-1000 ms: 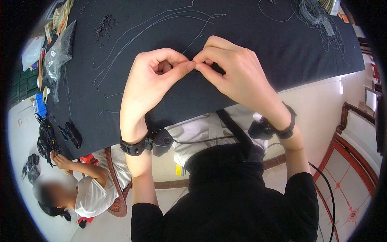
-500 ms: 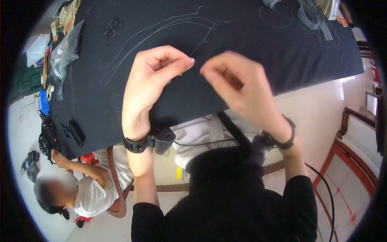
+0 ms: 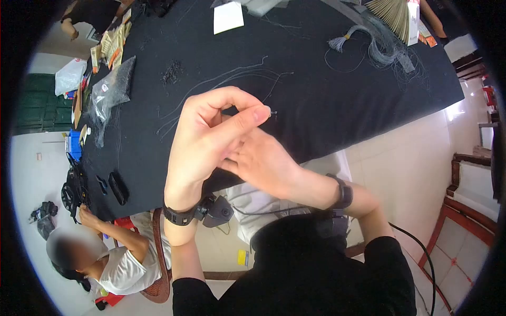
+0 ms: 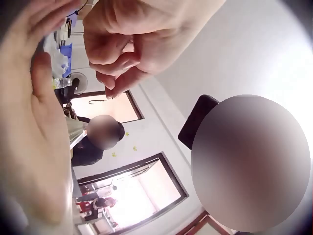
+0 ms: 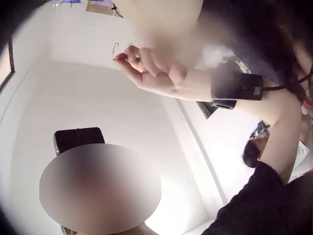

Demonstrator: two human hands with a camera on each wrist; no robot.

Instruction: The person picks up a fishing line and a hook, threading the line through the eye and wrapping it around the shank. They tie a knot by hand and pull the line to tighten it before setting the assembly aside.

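In the head view my left hand (image 3: 203, 134) holds a tiny fish hook (image 3: 273, 112) between thumb and forefinger, over the black cloth. The left wrist view shows the hook's curved shank (image 4: 98, 101) jutting past the pinched fingertips. It also stands out from the same fingertips in the right wrist view. My right hand (image 3: 266, 163) lies below and behind the left palm, its fingertips partly hidden by it. The left wrist view has the right palm (image 4: 39, 132) up close at the left edge, fingers loosely extended.
Fishing lines (image 3: 232, 73) lie on the black tablecloth (image 3: 327, 116) beyond my hands, near a pile of small dark pieces (image 3: 171, 72). A clear plastic bag (image 3: 113, 87) is at left, a bundle of line (image 3: 371, 45) at far right. Another person (image 3: 124, 263) sits at lower left.
My right hand has left the left fingertips, where both met, and swung down and leftward behind the left hand. The left hand keeps its pinch. More of the table's far side shows.
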